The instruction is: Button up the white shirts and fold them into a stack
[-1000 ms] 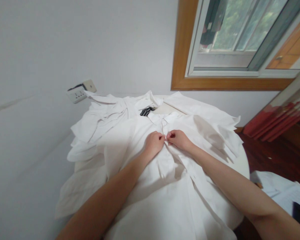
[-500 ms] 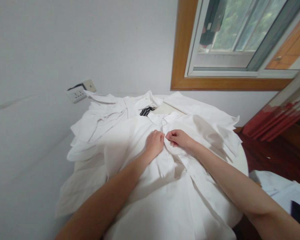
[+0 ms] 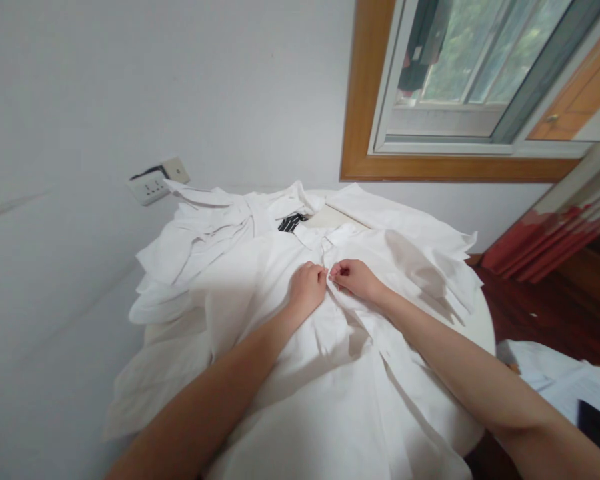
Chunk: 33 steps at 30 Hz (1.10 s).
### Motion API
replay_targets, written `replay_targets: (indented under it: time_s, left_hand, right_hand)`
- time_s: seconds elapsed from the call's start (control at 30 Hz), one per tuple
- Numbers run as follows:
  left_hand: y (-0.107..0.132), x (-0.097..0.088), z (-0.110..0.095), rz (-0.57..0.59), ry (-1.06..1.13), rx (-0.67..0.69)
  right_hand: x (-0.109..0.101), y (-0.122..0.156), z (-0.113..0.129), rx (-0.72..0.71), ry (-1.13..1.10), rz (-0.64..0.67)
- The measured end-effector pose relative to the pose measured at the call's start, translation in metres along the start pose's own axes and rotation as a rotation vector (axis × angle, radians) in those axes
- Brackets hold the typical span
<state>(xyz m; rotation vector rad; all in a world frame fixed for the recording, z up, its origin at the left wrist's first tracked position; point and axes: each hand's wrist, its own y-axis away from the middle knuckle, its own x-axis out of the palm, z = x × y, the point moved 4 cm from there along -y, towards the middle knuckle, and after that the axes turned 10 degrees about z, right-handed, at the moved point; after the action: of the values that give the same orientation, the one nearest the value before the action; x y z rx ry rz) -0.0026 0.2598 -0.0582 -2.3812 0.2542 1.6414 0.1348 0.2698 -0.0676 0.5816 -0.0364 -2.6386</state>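
Shirt front (image 3: 334,321) in left fingers (image 3: 323,273) and right fingers (image 3: 337,269)

The bare left forearm (image 3: 240,375) enters from 7 o'clock, the right forearm (image 3: 445,353) from 4. Left hand (image 3: 307,288) and right hand (image 3: 356,279) nearly meet mid-view, fingers bent inward, left fingertips toward 3 o'clock, right toward 9, pinched.

A home, by its curtain (image 3: 545,233) and wood-framed window (image 3: 480,87).
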Motion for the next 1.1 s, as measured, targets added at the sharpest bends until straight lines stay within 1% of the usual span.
replay_targets:
  time_s: [0.1, 0.27, 0.37, 0.57, 0.73, 0.9, 1.1]
  left_hand:
    - [-0.0009, 0.0004, 0.0004, 0.007, 0.012, -0.008]
    - [-0.003, -0.0006, 0.0012, 0.019, 0.035, -0.024]
    - [-0.0037, -0.0021, 0.0019, 0.026, 0.058, -0.012]
    - [-0.0036, -0.0011, 0.0045, 0.035, 0.086, 0.017]
    - [-0.003, 0.002, 0.0042, 0.035, 0.029, 0.041]
    - [-0.0025, 0.0043, 0.0043, 0.033, 0.013, 0.025]
    - [-0.0041, 0.0067, 0.0058, 0.038, 0.013, 0.01]
  right_hand:
    - [0.0014, 0.0006, 0.0019, -0.027, 0.099, -0.024]
    - [0.0019, 0.0032, 0.0084, -0.129, 0.297, -0.101]
    - [0.0013, 0.0052, 0.0102, -0.145, 0.333, -0.141]
    - [0.0013, 0.007, 0.0095, -0.148, 0.304, -0.144]
    - [0.0019, 0.0069, 0.0078, -0.15, 0.269, -0.138]
    - [0.0017, 0.0061, 0.0046, -0.096, 0.165, -0.079]
    - [0.0012, 0.006, 0.0021, -0.087, 0.079, -0.033]
